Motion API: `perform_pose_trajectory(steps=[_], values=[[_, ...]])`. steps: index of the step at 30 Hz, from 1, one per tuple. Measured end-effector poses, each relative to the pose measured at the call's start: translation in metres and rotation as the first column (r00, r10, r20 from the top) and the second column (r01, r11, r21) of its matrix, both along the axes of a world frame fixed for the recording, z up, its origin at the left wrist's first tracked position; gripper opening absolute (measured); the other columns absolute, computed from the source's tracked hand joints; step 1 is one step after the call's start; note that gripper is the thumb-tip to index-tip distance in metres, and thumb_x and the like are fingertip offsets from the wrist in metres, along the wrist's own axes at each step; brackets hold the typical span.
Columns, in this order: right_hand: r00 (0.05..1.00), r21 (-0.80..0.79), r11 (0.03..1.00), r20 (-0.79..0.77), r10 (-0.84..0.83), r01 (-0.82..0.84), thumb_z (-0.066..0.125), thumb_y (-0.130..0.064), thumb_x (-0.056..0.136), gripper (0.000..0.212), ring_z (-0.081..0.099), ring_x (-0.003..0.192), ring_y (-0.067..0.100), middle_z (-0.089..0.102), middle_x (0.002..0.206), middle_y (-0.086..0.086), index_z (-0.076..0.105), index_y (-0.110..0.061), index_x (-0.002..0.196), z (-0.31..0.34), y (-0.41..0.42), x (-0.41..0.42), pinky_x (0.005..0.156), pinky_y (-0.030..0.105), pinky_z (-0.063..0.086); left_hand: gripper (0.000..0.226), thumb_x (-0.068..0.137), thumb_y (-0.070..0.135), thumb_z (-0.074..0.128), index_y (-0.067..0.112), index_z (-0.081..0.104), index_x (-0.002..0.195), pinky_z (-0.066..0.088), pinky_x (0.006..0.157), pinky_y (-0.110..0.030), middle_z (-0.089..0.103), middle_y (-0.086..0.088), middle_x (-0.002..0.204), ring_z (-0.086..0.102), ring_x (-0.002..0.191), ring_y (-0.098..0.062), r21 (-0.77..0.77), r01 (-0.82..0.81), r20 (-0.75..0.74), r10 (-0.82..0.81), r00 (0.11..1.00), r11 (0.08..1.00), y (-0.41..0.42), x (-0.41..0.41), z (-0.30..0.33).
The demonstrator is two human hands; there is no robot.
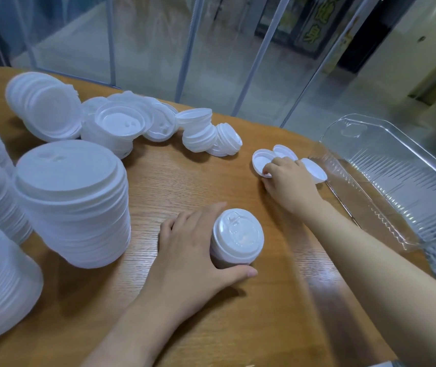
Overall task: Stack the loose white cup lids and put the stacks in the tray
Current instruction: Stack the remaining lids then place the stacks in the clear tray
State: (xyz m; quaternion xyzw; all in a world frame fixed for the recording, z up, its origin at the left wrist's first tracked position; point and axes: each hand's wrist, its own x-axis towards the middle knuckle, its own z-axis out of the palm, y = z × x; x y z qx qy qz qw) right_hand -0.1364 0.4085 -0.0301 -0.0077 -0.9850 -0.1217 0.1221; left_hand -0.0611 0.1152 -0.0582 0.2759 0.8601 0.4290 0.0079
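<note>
Your left hand (pixel 190 242) grasps a short lid stack (pixel 236 235) at 6 o'clock. Your right hand (pixel 289 181) pinches a loose lid (pixel 260 158) at 2 o'clock, beside the clear tray (pixel 396 186) at 3 o'clock.

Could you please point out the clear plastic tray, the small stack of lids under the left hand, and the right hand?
Clear plastic tray (pixel 386 178): head view, on its ribbed floor.
Small stack of lids (pixel 238 238): head view, on the top lid.
Right hand (pixel 289 181): head view, on its back.

One head-worn cam, aimed fwd and down (wide-angle), held close over the wooden table (pixel 174 181); no 2nd view.
</note>
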Motion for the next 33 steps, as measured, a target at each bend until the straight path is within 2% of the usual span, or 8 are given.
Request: perform_pose_trajectory(steps=[5, 11, 16, 21, 23, 25, 29, 33], values=[[0.992, -0.098, 0.995, -0.123, 0.011, -0.023, 0.06, -0.007, 0.095, 0.014, 0.059, 0.08, 0.037, 0.065, 0.081, 0.008, 0.068, -0.007, 0.084, 0.017, -0.008, 0.014, 0.073, 0.037, 0.031, 0.103, 0.053, 0.093, 0.059, 0.047, 0.037, 0.143, 0.01, 0.111, -0.021, 0.041, 0.038, 0.129, 0.034, 0.128, 0.005, 0.006, -0.005, -0.007, 0.005, 1.0, 1.0, 0.001, -0.001, -0.001], [0.975, -0.237, 0.961, -0.202, 0.094, -0.142, 0.062, -0.006, 0.096, 0.011, 0.061, 0.068, 0.03, 0.068, 0.078, 0.002, 0.062, -0.01, 0.086, 0.06, -0.052, 0.083, 0.071, 0.043, 0.048, 0.095, 0.053, 0.093, 0.061, 0.051, 0.041, 0.136, 0.016, 0.113, -0.028, 0.049, 0.035, 0.127, 0.038, 0.128, 0.002, 0.02, -0.007, 0.033, 0.006, 0.999, 1.0, 0.002, -0.002, -0.001], [0.976, -0.632, 0.754, -0.21, 0.058, -0.181, 0.064, -0.007, 0.099, 0.017, 0.062, 0.074, 0.008, 0.068, 0.082, -0.009, 0.063, -0.018, 0.086, 0.095, -0.085, 0.15, 0.063, 0.014, 0.039, 0.096, 0.052, 0.095, 0.06, 0.051, 0.043, 0.136, 0.011, 0.109, -0.02, 0.048, 0.038, 0.124, 0.035, 0.125, 0.005, 0.024, 0.003, 0.023, -0.004, 1.0, 1.0, 0.002, 0.0, 0.001], [0.988, -0.766, 0.625, -0.134, 0.072, -0.149, 0.062, -0.025, 0.098, 0.009, 0.063, 0.074, 0.035, 0.069, 0.088, -0.007, 0.065, -0.027, 0.09, 0.101, -0.094, 0.175, 0.064, 0.05, 0.05, 0.089, 0.056, 0.095, 0.058, 0.05, 0.046, 0.131, 0.015, 0.107, -0.023, 0.05, 0.037, 0.12, 0.04, 0.123, 0.002, 0.02, -0.008, 0.007, 0.007, 1.0, 1.0, 0.003, 0.001, 0.002], [0.991, -0.834, 0.536, -0.12, 0.059, -0.132, 0.064, -0.024, 0.095, 0.005, 0.066, 0.077, 0.02, 0.071, 0.084, -0.009, 0.067, -0.024, 0.091, 0.1, -0.098, 0.176, 0.068, 0.05, 0.052, 0.085, 0.057, 0.092, 0.06, 0.049, 0.047, 0.129, 0.017, 0.106, -0.025, 0.051, 0.037, 0.116, 0.042, 0.12, 0.001, 0.024, -0.015, 0.005, 0.015, 1.0, 1.0, 0.003, 0.001, 0.003], [0.993, -0.914, 0.389, -0.106, 0.041, -0.114, 0.068, -0.018, 0.095, 0.004, 0.063, 0.075, 0.008, 0.07, 0.078, -0.009, 0.07, -0.016, 0.093, 0.097, -0.101, 0.175, 0.069, 0.03, 0.051, 0.081, 0.058, 0.088, 0.063, 0.049, 0.048, 0.127, 0.019, 0.106, -0.027, 0.053, 0.036, 0.114, 0.043, 0.119, 0.0, 0.026, -0.017, 0.006, 0.017, 1.0, 1.0, 0.004, 0.001, 0.003], [0.999, -0.999, 0.041, -0.011, -0.049, -0.009, 0.07, -0.023, 0.089, 0.019, 0.067, 0.085, 0.019, 0.075, 0.088, 0.011, 0.074, -0.007, 0.098, 0.077, -0.105, 0.168, 0.087, 0.032, 0.053, 0.079, 0.057, 0.087, 0.065, 0.05, 0.047, 0.125, 0.021, 0.104, -0.028, 0.054, 0.036, 0.112, 0.045, 0.117, -0.001, 0.026, -0.017, -0.001, 0.017, 1.0, 1.0, 0.003, 0.0, 0.002], [0.982, -0.959, -0.252, 0.157, -0.105, 0.126, 0.079, -0.018, 0.082, 0.026, 0.069, 0.089, 0.018, 0.075, 0.1, 0.017, 0.073, -0.004, 0.103, 0.06, -0.104, 0.162, 0.077, 0.025, 0.055, 0.08, 0.057, 0.087, 0.066, 0.049, 0.048, 0.125, 0.019, 0.105, -0.026, 0.054, 0.036, 0.113, 0.044, 0.118, 0.001, 0.04, -0.018, 0.005, 0.018, 1.0, 0.999, 0.003, 0.001, 0.002]])
